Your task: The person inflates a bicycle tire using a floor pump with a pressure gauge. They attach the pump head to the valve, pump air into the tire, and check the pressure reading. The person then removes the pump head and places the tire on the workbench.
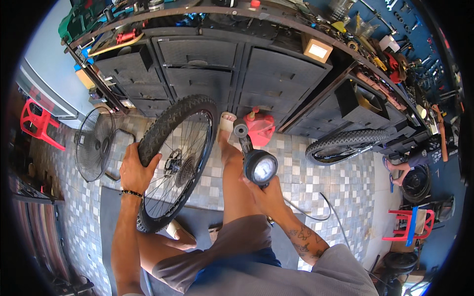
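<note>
My left hand [139, 170] is wrapped over the knobby tyre of a bicycle wheel [149, 143] and holds it upright, slightly tilted. The wheel's sprocket cassette [185, 172] and spokes face my right side. In my right hand [269, 195] is a tyre inflator [260, 167] with a round dial gauge in a black ring. Its arm ends in a round metal-and-black head [240, 130], which points away from me and is apart from the wheel. The fingers under the gauge are partly hidden.
A black hose [323, 215] lies on the tiled floor to the right. A red jug [259, 129] stands by the dark drawers [281, 79]. Another bicycle wheel [340, 146] lies at right. A fan [94, 143] and red chair [39, 123] are left. Another person's foot [397, 172] shows far right.
</note>
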Tool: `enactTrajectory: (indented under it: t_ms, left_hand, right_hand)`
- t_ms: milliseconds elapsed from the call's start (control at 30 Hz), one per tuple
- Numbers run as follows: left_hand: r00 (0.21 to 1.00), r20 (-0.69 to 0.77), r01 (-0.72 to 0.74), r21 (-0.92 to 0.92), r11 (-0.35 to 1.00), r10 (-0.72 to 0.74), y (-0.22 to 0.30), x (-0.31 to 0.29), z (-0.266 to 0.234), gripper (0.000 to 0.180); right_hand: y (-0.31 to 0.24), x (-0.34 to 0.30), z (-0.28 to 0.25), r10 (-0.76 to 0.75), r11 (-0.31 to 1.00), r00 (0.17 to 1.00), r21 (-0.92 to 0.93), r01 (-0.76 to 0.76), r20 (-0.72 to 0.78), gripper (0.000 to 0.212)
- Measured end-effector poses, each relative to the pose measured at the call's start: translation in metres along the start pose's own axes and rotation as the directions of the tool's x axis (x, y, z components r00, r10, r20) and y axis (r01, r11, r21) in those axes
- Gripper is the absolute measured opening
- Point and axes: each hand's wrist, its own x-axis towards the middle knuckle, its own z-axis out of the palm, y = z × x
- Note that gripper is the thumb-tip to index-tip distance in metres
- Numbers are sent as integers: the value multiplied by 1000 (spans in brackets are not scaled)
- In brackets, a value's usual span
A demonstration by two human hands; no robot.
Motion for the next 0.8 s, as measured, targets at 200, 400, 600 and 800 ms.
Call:
enactTrajectory:
  t_ms: [200,400,600,800]
  left_hand:
    - [999,27,-33,-26,999,34,11,0,1,66]
    - [998,24,-61,-5,998,61,12,-3,5,71]
    - [986,166,-16,121,992,-4,9,15,4,86]
    - [972,210,-138,161,977,102,18,121,-15,75]
  right_hand:
    - [-20,-10,-9,41,999,997,-30,-39,58,16]
    - [-27,-19,-11,40,999,998,3,-40,49,15]
    - [-19,-30,-13,90,996,996,-7,-90,2,14]
    - [-9,-54,-25,288,956,957,42,-289,24,16]
